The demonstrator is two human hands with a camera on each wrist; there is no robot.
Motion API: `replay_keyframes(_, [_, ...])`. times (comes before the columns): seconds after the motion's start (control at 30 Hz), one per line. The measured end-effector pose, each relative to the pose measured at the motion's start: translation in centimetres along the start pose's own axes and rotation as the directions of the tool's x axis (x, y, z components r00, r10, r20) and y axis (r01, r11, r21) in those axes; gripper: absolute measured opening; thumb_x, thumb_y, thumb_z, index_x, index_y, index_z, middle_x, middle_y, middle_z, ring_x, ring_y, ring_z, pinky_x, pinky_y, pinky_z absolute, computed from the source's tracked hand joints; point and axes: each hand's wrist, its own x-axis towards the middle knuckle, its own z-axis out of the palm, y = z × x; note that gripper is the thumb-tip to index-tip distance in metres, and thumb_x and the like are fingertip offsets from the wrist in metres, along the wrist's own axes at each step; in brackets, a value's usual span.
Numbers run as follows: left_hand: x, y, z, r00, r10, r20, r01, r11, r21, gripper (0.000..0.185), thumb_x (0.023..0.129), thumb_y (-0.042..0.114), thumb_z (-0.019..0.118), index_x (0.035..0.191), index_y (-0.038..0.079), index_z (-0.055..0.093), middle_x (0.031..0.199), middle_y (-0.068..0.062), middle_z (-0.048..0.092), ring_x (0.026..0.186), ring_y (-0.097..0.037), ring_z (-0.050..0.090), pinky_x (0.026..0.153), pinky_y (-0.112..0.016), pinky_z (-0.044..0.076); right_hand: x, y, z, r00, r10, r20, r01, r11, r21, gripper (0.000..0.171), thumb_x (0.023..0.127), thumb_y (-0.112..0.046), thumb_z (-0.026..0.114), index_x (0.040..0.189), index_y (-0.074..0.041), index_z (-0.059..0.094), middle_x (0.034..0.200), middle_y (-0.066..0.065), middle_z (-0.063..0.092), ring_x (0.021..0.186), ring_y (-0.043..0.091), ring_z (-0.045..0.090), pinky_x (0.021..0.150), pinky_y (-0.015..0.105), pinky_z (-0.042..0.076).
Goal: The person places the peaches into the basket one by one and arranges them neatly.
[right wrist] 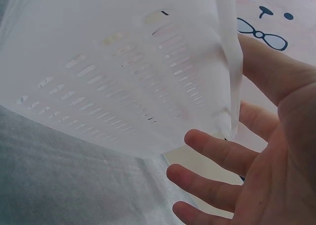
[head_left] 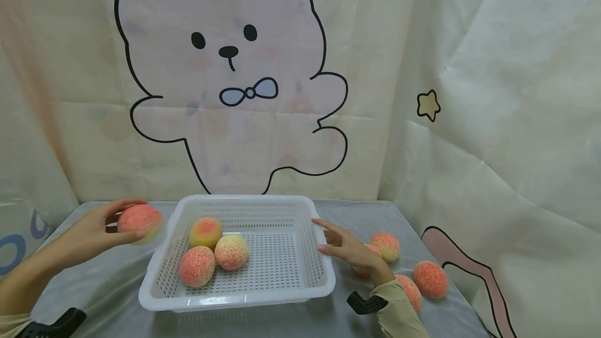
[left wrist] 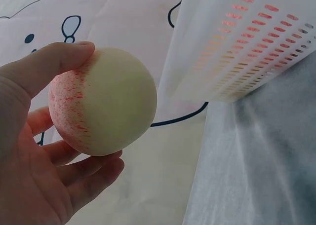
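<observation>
Left hand (head_left: 97,227): curled round one peach (head_left: 139,220), basket's 9 o'clock, outside. Right hand (head_left: 346,246): fingers loosely extended, touching white basket (head_left: 235,300), 3 o'clock. Three peaches (head_left: 231,252): inside, towards 9 o'clock. Four peaches (head_left: 431,279): counter (head_left: 366,216), around 3 o'clock.

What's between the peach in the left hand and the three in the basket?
Some grey cloth, then the basket's left side; the head view shows it.

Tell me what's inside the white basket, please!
A yellow peach, a pale speckled peach and a pinkish-red peach sit inside the white basket, bunched toward its left side. The bits of basket floor right beneath them are covered, so those can't be seen.
</observation>
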Motion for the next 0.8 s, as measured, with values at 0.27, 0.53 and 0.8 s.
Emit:
replay_keyframes(0.27, [0.5, 2.0, 0.6, 0.999, 0.054, 0.003, -0.054, 0.998, -0.025, 0.064, 0.090, 0.026, 0.076, 0.144, 0.007, 0.047, 0.126, -0.010, 0.063, 0.095, 0.009, 0.058, 0.071, -0.022, 0.057, 0.1, 0.1, -0.1, 1.000, 0.000, 0.000, 0.000, 1.000, -0.018, 0.075, 0.102, -0.024, 0.061, 0.163, -0.012, 0.018, 0.150, 0.027, 0.049, 0.122, 0.028, 0.062, 0.095, 0.030, 0.056])
replay_keyframes(0.53, [1.1, 3.4, 1.8, 0.996, 0.084, 0.023, -0.084, 0.996, -0.022, 0.067, 0.089, 0.026, 0.078, 0.145, 0.007, 0.047, 0.136, -0.020, 0.061, 0.108, -0.012, 0.064, 0.074, -0.020, 0.055, 0.0, 0.0, 0.0, 1.000, 0.000, -0.001, 0.000, 1.000, -0.005, 0.076, 0.102, -0.023, 0.061, 0.163, -0.013, 0.018, 0.150, 0.029, 0.048, 0.121, 0.030, 0.062, 0.094, 0.031, 0.057])
replay_keyframes(0.8, [1.7, 4.7, 2.7, 0.991, 0.119, 0.060, -0.116, 0.992, -0.054, 0.067, 0.088, 0.029, 0.079, 0.144, 0.007, 0.049, 0.135, -0.018, 0.062, 0.115, -0.036, 0.063, 0.079, -0.030, 0.058, 0.0, -0.1, 0.0, 1.000, 0.003, -0.001, -0.003, 1.000, 0.000, 0.077, 0.101, -0.024, 0.062, 0.163, -0.012, 0.018, 0.149, 0.030, 0.048, 0.120, 0.029, 0.062, 0.093, 0.031, 0.057])
